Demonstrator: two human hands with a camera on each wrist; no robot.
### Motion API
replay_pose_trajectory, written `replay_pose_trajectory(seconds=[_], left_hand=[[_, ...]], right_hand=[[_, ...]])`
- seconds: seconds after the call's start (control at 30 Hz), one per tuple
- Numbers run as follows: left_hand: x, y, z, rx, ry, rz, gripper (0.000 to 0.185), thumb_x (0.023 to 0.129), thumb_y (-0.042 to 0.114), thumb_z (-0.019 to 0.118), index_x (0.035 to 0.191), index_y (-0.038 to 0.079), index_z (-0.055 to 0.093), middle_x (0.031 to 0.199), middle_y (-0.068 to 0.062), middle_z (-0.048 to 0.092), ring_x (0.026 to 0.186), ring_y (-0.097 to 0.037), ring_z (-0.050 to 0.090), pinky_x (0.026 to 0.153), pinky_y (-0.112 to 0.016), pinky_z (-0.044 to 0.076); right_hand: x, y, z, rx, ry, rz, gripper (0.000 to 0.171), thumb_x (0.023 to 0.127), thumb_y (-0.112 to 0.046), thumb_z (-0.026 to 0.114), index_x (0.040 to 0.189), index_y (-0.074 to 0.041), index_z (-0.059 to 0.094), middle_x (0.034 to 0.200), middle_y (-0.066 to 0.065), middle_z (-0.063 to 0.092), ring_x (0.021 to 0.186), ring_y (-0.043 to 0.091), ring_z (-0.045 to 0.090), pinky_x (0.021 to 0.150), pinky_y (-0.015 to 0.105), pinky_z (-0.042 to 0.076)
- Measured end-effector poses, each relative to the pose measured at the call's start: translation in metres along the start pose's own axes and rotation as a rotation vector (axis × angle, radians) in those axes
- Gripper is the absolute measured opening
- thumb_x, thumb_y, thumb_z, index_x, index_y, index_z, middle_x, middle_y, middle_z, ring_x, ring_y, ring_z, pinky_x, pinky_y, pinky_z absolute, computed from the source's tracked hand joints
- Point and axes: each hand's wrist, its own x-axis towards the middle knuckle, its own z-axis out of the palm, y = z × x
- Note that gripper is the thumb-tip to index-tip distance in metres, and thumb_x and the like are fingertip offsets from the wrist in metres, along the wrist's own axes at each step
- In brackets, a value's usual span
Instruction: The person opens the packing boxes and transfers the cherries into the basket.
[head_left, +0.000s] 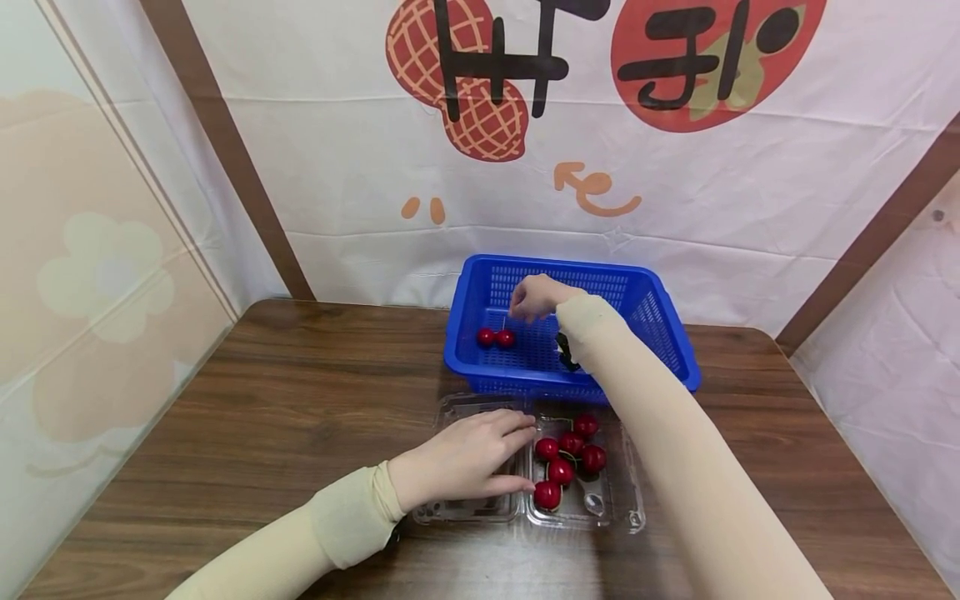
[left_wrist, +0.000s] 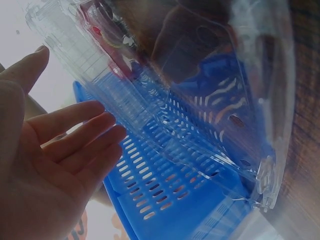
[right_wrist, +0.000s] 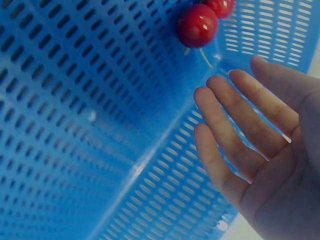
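Note:
My right hand (head_left: pixel 542 298) hangs inside the blue basket (head_left: pixel 452 342), its fingers loosely bent and holding nothing. Close below its fingertips, two red cherries (head_left: pixel 495 337) lie on the basket floor. In the right wrist view, the fingers (right_wrist: pixel 235 112) are relaxed, just short of the cherries (right_wrist: pixel 197 26). My left hand (head_left: pixel 472 454) lies over the lid side of a clear plastic clamshell box (head_left: pixel 581 518), fingers extended toward the hinge. Several cherries (head_left: pixel 560 471) with green stems sit in the box's other half. The left wrist view shows spread, straight fingers (left_wrist: pixel 75 115) beside the clear plastic.
The brown wooden table (head_left: pixel 322 400) bears both the box and the basket, the box directly in front of the basket. A white printed cloth (head_left: pixel 337 167) hangs behind the table, and more cloth (head_left: pixel 112 250) hangs at the left side.

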Motion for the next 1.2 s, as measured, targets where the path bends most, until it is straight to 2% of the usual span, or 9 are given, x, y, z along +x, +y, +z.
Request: replay_pose_trajectory(seconds=[0.23,0.3,0.4,0.5,0.57,0.73,0.97,1.2], left_hand=[[0.000,0.001,-0.002,-0.006,-0.006,-0.003,0.064,0.088,0.057,0.056,0.125,0.006,0.061,0.130,-0.009,0.058,0.121,-0.020,0.054,0.104,-0.030,0.044],[0.000,0.001,-0.002,-0.003,-0.006,-0.002,0.064,0.087,0.057,0.056,0.125,0.005,0.061,0.130,-0.009,0.058,0.121,-0.020,0.054,0.105,-0.030,0.043],[0.000,0.001,-0.002,0.005,-0.008,0.000,0.064,0.088,0.057,0.055,0.125,0.005,0.061,0.130,-0.010,0.058,0.120,-0.020,0.055,0.104,-0.029,0.043],[0.000,0.000,-0.002,0.009,-0.008,0.001,0.064,0.088,0.058,0.054,0.125,0.005,0.061,0.130,-0.010,0.058,0.120,-0.020,0.055,0.104,-0.029,0.043],[0.000,0.000,-0.001,0.015,-0.008,0.004,0.064,0.088,0.058,0.053,0.125,0.005,0.060,0.130,-0.010,0.058,0.120,-0.020,0.055,0.104,-0.029,0.044],[0.002,0.000,-0.001,0.015,-0.002,0.009,0.064,0.088,0.057,0.054,0.124,0.005,0.061,0.130,-0.010,0.058,0.119,-0.020,0.055,0.104,-0.030,0.044],[0.003,0.001,-0.002,0.004,0.006,0.011,0.063,0.088,0.056,0.057,0.123,0.005,0.061,0.128,-0.010,0.059,0.118,-0.020,0.056,0.103,-0.029,0.045],[0.004,0.001,0.002,0.012,0.040,0.019,0.062,0.087,0.056,0.058,0.122,0.005,0.062,0.127,-0.010,0.060,0.117,-0.020,0.057,0.102,-0.030,0.045]], right_hand=[[-0.012,-0.004,-0.015,-0.092,0.032,-0.056,0.027,0.095,-0.023,0.057,0.113,-0.006,0.066,0.109,0.010,0.068,0.096,0.026,0.067,0.084,0.036,0.054],[-0.017,-0.005,-0.019,-0.113,0.043,-0.072,0.026,0.095,-0.023,0.057,0.112,-0.006,0.066,0.109,0.012,0.068,0.096,0.027,0.066,0.090,0.038,0.051],[-0.024,-0.006,-0.025,-0.128,0.058,-0.085,0.024,0.094,-0.023,0.058,0.110,-0.007,0.067,0.104,0.011,0.069,0.095,0.027,0.066,0.092,0.040,0.050],[-0.032,-0.010,-0.031,-0.138,0.073,-0.101,0.022,0.094,-0.023,0.059,0.108,-0.008,0.067,0.098,0.008,0.070,0.092,0.026,0.066,0.089,0.038,0.051],[-0.038,-0.012,-0.035,-0.143,0.082,-0.112,0.022,0.094,-0.023,0.059,0.108,-0.009,0.067,0.095,0.007,0.070,0.089,0.024,0.066,0.083,0.037,0.053],[-0.053,-0.015,-0.042,-0.176,0.105,-0.140,0.022,0.093,-0.024,0.060,0.107,-0.010,0.068,0.090,0.006,0.069,0.084,0.019,0.063,0.082,0.036,0.052],[-0.071,-0.016,-0.046,-0.202,0.149,-0.206,0.021,0.093,-0.025,0.061,0.107,-0.011,0.068,0.099,0.004,0.070,0.091,0.019,0.064,0.086,0.037,0.053],[-0.094,-0.021,-0.044,-0.225,0.207,-0.295,0.021,0.093,-0.027,0.061,0.105,-0.012,0.068,0.098,0.003,0.071,0.087,0.016,0.064,0.084,0.035,0.054]])
